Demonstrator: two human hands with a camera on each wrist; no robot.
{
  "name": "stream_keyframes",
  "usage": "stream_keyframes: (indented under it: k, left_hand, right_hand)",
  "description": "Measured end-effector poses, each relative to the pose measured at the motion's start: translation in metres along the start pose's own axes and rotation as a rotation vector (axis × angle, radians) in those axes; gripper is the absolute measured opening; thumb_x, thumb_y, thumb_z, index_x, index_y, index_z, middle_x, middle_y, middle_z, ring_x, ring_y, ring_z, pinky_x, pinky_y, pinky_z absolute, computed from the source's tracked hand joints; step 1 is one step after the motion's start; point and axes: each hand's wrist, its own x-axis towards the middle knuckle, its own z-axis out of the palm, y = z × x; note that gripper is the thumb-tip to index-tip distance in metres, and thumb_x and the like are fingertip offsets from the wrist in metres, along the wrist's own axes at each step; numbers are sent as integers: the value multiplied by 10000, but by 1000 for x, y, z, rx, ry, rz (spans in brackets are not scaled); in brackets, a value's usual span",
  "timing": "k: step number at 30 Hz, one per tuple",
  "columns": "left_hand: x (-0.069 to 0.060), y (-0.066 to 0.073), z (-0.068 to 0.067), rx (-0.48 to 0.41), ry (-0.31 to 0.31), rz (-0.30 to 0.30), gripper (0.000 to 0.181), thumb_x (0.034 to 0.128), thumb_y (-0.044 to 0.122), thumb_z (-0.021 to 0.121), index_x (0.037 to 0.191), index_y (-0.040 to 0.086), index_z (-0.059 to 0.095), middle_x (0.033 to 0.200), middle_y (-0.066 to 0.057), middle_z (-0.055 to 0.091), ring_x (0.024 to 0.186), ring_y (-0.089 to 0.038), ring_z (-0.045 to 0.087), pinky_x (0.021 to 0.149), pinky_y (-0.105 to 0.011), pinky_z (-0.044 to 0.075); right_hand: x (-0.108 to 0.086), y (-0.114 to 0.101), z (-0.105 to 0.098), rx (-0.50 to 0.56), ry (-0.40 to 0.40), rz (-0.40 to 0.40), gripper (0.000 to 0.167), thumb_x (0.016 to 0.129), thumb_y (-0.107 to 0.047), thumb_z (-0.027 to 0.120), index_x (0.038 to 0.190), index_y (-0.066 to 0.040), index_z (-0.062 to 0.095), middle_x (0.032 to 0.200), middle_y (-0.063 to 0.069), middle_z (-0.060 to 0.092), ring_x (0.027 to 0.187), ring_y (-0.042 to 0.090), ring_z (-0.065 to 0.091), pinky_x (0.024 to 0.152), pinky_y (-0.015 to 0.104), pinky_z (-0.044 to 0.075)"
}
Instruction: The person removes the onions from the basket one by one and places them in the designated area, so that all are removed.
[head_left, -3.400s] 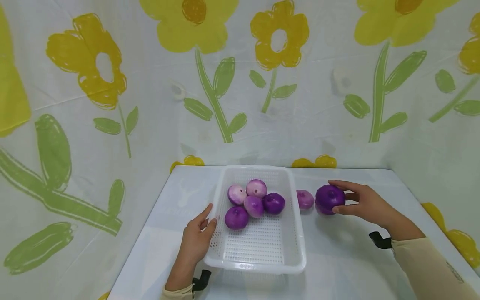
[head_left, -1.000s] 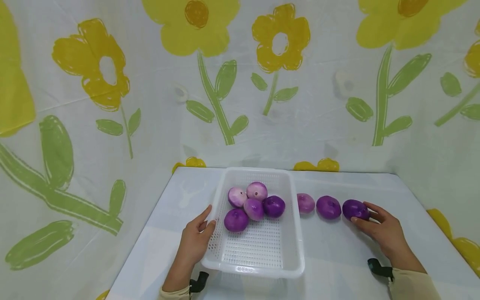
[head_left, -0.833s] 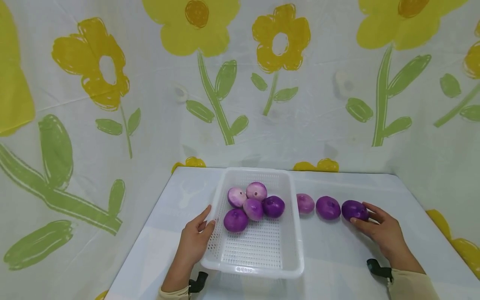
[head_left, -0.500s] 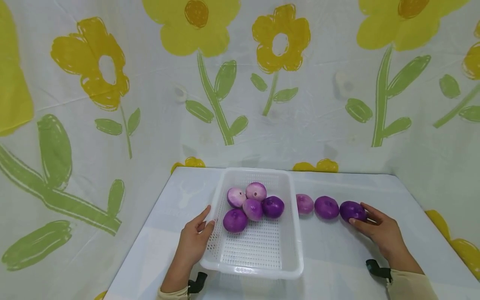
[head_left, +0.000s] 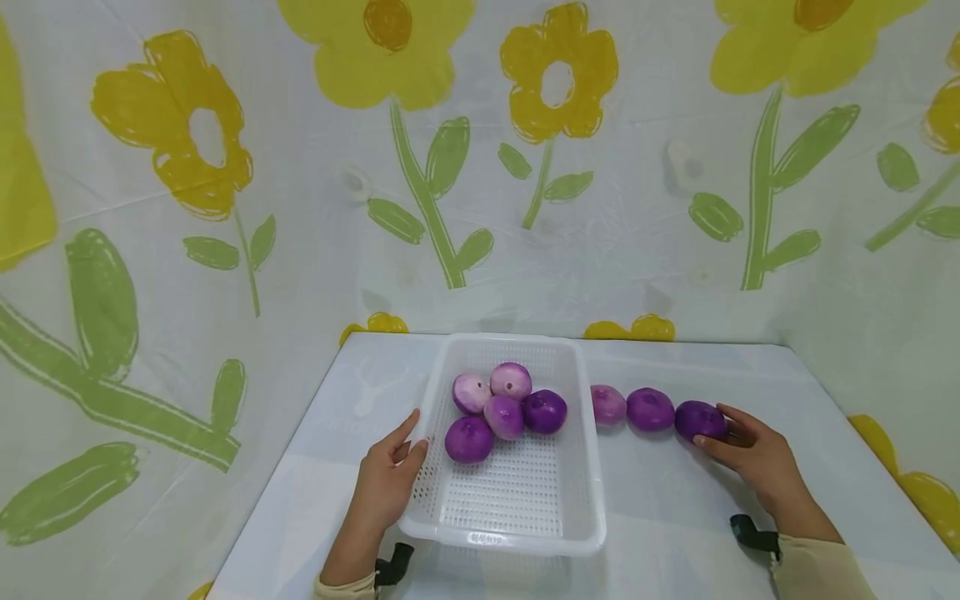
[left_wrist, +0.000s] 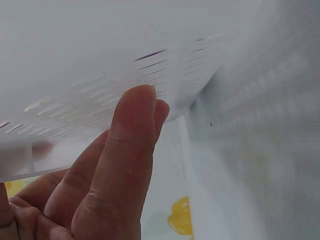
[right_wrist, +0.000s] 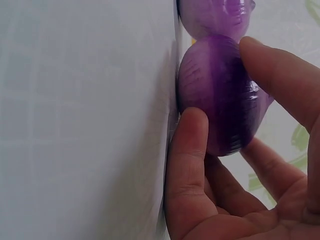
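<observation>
In the head view my right hand (head_left: 761,458) grips a dark purple onion (head_left: 701,421) at the right end of a row on the white table. The right wrist view shows the thumb and fingers around that onion (right_wrist: 220,95), which touches its neighbour. To its left sit a mid-purple onion (head_left: 650,409) and a paler onion (head_left: 608,404), partly hidden by the basket wall. My left hand (head_left: 386,483) rests against the left side of a white perforated basket (head_left: 502,546), its fingers (left_wrist: 132,125) touching the outer wall. Inside the basket lie several purple onions (head_left: 505,417).
The white table (head_left: 675,525) extends to the right of the basket and in front of it. Cloth walls with yellow flowers (head_left: 558,83) enclose the back and sides, close behind the table's far edge.
Earlier, my right hand held an onion beside the paler one. An onion now stands there, and the hand holds another, darker one at its right. The left hand and basket stay nearly still.
</observation>
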Motion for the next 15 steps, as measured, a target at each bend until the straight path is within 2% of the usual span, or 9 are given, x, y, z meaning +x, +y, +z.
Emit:
stream_keyframes:
  k: [10,15]
  left_hand:
    - [0,-1,0,0,-1,6,546,1063,191,653,1588,178,503,1354,-244,666,1054,-360,740,728,-430,640]
    - [0,-1,0,1,-3,7,546,1064,191,652,1589,179,502,1355,-242,665,1058,-360,739,730,-429,639]
  right_hand:
    - [-1,-1,2,-13,8,-39,1090,875,-445,876,1674,-50,250,1592,402,324,1396,570,438,1049,604,426]
    - [-1,-1,2,-11,7,-22,1104,872,-467,872,1680,-63,238,1603,396,310,1404,570,424,1054,613,423]
